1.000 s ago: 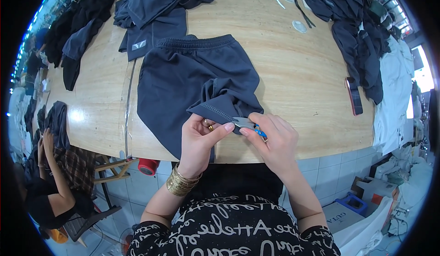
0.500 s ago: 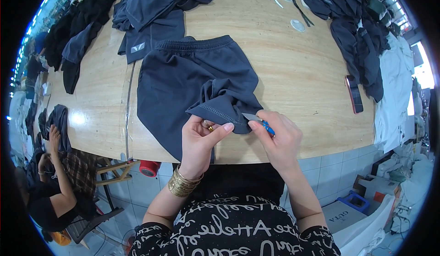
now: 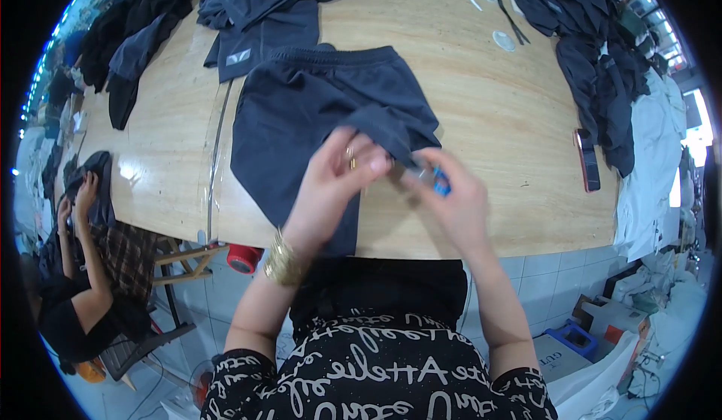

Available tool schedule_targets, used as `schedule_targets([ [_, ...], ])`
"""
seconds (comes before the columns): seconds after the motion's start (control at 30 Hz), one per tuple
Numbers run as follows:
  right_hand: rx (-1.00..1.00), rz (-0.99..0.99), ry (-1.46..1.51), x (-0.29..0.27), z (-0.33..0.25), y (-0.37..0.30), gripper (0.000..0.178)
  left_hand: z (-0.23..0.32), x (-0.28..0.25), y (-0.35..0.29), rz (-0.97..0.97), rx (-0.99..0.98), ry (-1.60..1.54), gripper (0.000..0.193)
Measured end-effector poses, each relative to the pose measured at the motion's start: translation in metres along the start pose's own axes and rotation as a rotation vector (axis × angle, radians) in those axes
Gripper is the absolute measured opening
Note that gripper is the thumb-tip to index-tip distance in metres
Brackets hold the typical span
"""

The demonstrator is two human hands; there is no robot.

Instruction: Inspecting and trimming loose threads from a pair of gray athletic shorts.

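Dark navy shorts [image 3: 282,130] lie on the table in front of me, the gathered elastic waistband on the far side. My left hand [image 3: 331,179] is closed on the hem of one leg, which it lifts and folds up off the table. Small blue-handled thread snips [image 3: 441,182] sit in my right hand [image 3: 460,200], its fingers closed round them. Their metal tip is at the edge of the lifted cloth, but motion blur hides whether it touches. The shorts' other leg hangs toward the table's front edge.
More dark garments [image 3: 256,6] are heaped beyond the shorts, others [image 3: 594,66] at the far right. A phone [image 3: 587,160] lies near the right edge of the wooden table [image 3: 511,119]. To the left, a co-worker's hands [image 3: 86,191] hold dark cloth. A red object [image 3: 242,258] is below the table's edge.
My left hand has lifted and turned the hem away from me, folding the cloth over. My right hand has followed slightly away from me with the snips. The whole view has shifted a little.
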State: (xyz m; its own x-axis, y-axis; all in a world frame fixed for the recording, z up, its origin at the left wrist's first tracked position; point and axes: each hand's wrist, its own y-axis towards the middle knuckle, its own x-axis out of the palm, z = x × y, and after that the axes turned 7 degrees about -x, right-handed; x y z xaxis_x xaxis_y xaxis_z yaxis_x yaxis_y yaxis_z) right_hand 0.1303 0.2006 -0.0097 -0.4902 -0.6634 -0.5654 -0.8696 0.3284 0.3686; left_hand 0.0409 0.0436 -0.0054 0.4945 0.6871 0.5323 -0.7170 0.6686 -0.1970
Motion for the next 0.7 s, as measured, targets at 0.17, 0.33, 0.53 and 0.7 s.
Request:
schedule_targets([
  [0.17, 0.256, 0.087, -0.077, -0.001, 0.027, 0.015, 0.025, 0.050, -0.052, 0.013, 0.460, 0.509, 1.482, 0.046],
  [0.33, -0.045, -0.455, 0.172, 0.031, 0.008, -0.048, 0.024, 0.060, -0.070, -0.036, 0.183, 0.047, 0.922, 0.017],
  [0.53, -0.206, -0.485, 0.132, 0.061, -0.004, -0.059, 0.021, 0.009, -0.072, -0.063, -0.230, -0.092, 1.160, 0.018],
  [0.7, 0.409, -0.289, 0.511, 0.035, -0.018, -0.021, 0.012, -0.003, -0.043, -0.048, -0.007, 0.009, 0.979, 0.017],
])
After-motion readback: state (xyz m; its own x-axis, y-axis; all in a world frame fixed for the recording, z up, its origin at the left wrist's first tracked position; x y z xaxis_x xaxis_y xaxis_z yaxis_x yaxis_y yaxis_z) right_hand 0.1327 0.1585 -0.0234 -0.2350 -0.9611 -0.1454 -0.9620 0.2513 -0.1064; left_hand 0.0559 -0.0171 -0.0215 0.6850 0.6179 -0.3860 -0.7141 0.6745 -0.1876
